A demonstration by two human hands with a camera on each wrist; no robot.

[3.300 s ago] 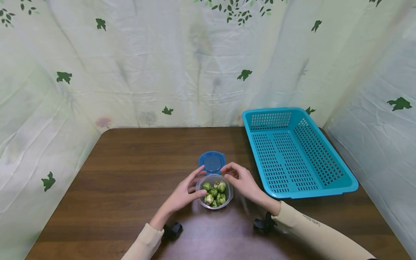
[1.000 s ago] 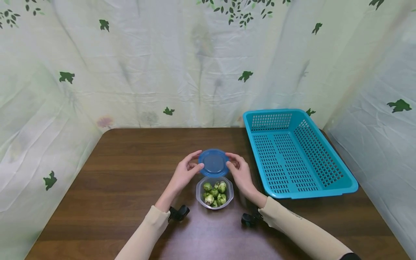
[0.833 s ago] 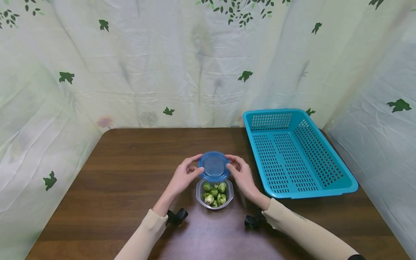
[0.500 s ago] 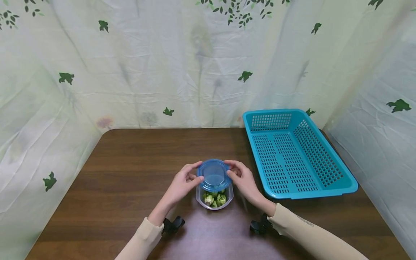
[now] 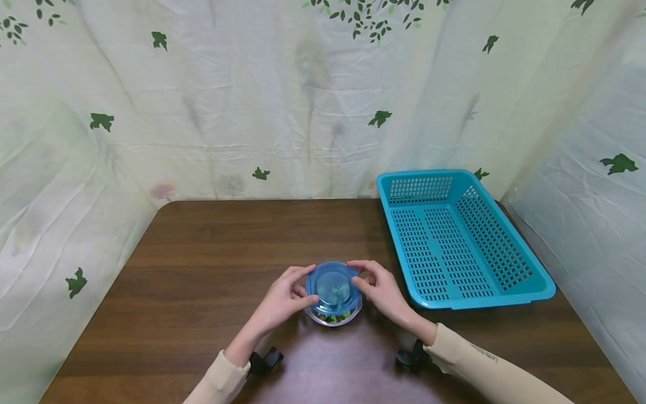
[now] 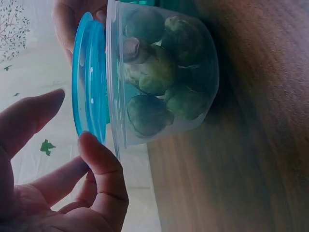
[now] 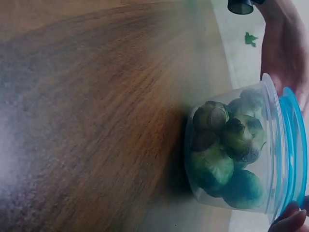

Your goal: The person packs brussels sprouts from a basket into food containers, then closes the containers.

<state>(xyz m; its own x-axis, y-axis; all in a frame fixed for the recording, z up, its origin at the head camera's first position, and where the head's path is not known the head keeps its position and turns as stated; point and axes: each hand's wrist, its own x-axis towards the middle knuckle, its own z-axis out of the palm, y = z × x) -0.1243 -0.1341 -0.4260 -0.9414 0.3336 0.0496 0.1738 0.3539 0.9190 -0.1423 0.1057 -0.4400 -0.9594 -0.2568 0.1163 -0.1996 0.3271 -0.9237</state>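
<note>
A round blue translucent lid (image 5: 332, 286) lies over a clear plastic container (image 5: 348, 320), set back so the container's near rim shows. Inside are several Brussels sprouts (image 7: 212, 166), seen through the wall in both wrist views. My left hand (image 5: 284, 296) holds the lid's left edge between thumb and fingers. Opposite it, my right hand (image 5: 377, 287) pinches the right edge. In the left wrist view the lid (image 6: 89, 77) stands slightly apart from the container's rim (image 6: 114, 72). Only part of the right hand's fingers (image 7: 289, 220) shows in the right wrist view.
A turquoise perforated basket (image 5: 419, 252) stands to the right on the brown wooden table (image 5: 212, 269). Behind and beside the table hangs a pale curtain (image 5: 227, 101) with green leaf prints. A black wrist camera (image 5: 411, 359) sits under the right forearm.
Both hands took hold of the lid, which lay behind the container, and brought it toward the body over the container. It now covers most of the sprouts in the head view.
</note>
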